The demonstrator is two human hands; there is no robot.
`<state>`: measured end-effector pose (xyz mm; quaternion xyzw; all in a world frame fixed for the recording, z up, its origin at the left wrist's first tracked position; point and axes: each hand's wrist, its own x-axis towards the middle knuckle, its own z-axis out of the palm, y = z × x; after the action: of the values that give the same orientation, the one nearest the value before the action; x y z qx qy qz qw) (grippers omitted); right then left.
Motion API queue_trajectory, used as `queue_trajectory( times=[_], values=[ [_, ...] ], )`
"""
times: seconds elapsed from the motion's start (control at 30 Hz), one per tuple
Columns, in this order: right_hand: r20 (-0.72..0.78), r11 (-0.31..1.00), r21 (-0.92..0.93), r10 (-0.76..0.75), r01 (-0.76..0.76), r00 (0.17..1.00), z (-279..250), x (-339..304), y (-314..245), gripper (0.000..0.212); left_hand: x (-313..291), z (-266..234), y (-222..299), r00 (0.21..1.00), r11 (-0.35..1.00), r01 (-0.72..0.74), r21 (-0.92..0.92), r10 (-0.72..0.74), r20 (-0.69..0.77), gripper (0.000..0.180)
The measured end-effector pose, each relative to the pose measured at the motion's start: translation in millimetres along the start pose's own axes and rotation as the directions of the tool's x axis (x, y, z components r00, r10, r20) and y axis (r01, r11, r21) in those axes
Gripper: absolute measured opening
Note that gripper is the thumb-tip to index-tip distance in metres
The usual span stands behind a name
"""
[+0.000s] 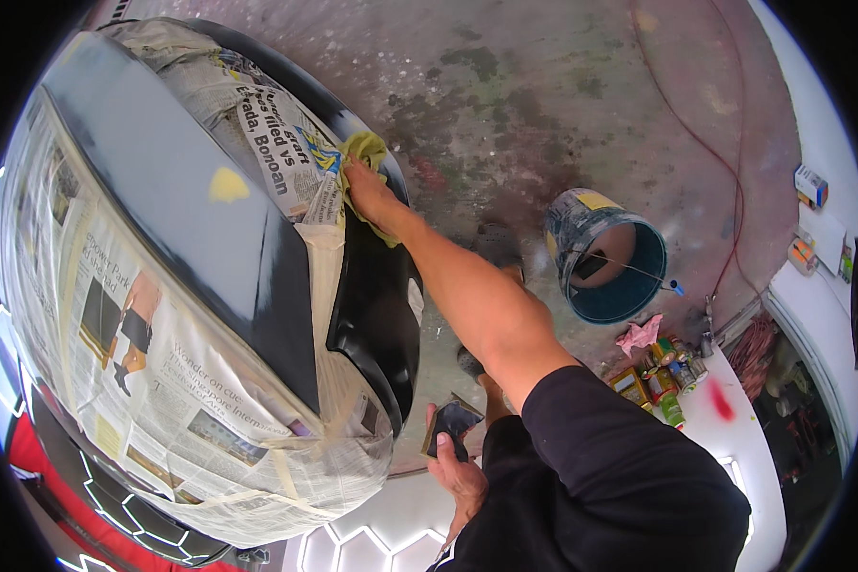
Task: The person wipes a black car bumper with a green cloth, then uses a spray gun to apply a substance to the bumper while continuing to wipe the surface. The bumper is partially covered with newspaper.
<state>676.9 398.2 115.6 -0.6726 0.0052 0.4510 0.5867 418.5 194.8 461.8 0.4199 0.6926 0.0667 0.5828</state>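
My right hand, arm stretched out across the view, grips a yellow-green cloth against the masked edge of a car's glossy black body part. Lower down, close to my body, my left hand holds a folded dark sheet of sandpaper away from the car, thumb along its side. Beside the cloth runs a grey primed panel with a pale yellow patch. Newspaper and tape lie between that panel and the black part; more newspaper under clear film covers the near side.
To the right stands a worn bucket of murky liquid, a dark piece in it. Nearby are a pink rag and several cans on a white surface. A red hose crosses the stained floor.
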Motion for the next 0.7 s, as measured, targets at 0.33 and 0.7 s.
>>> queue_trajectory(
  times=[0.33,0.7],
  values=[
    [-0.124,0.966,0.157,0.227,-0.207,0.966,21.4,-54.9,-11.0,0.068,12.5,21.6,37.0,0.995,0.988,-0.099,-0.116,0.096,-0.031,0.067],
    [-0.377,0.988,0.049,0.156,-0.148,0.913,73.0,-205.6,-25.2,0.071,-37.5,11.4,111.5,0.974,0.943,-0.228,-0.242,0.217,-0.072,0.070]
  ],
)
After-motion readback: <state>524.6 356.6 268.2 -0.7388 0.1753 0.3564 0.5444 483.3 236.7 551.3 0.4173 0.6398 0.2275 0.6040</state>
